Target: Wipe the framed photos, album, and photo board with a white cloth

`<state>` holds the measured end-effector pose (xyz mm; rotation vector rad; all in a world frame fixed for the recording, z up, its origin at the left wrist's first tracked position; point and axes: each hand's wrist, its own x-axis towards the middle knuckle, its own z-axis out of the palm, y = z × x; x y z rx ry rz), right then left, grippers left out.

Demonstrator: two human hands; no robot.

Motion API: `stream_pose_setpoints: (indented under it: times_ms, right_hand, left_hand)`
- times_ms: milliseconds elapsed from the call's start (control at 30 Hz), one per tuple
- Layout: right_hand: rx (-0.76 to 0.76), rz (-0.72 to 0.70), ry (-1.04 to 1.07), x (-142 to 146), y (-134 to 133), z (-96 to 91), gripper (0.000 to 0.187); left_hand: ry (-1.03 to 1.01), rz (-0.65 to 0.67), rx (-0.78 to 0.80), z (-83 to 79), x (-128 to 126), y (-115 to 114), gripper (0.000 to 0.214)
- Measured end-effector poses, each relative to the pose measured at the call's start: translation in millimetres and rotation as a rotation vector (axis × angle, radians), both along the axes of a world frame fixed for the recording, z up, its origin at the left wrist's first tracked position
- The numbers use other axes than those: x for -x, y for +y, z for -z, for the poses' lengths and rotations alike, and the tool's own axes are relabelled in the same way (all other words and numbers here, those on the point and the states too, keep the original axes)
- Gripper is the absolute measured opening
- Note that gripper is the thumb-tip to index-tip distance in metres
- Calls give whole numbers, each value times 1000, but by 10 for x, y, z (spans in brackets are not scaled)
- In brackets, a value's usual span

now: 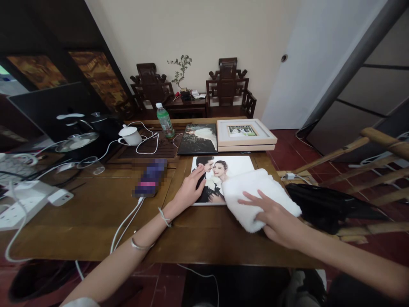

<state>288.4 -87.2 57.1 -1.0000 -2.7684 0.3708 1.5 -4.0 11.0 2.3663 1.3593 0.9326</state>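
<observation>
A wedding photo panel of a couple lies flat on the wooden table in front of me. My left hand rests on its left side, with the fingers stretched out and nothing held. Over the panel's right side lies a folded, fluffy white towel, which hides that part of the picture. My right hand grips the towel from above; its thumb and palm are partly hidden in the folds.
Behind the panel lie a dark photo panel and framed pictures. A phone with a white cable is to the left. Beyond stand a bottle, a lidded cup and a power strip. A chair is at right.
</observation>
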Motion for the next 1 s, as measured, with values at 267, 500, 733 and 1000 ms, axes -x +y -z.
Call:
stream_pose_setpoints:
  times_ms: [267, 500, 733, 1000]
  right_hand:
    - [-51, 49, 8, 97, 1015, -77, 51]
    - [-111, 74, 35, 162, 1511, -100, 53]
    - [-141, 130, 6, 159, 1055, 36, 51]
    - [-74, 57, -63, 120, 38, 63, 41]
  left_hand:
    - [20, -5, 27, -45, -9, -25, 42]
    - [-5, -6, 27, -8, 10, -15, 42]
    - [-4, -11, 30, -7, 12, -14, 42]
    - [-10, 7, 3, -6, 3, -5, 42]
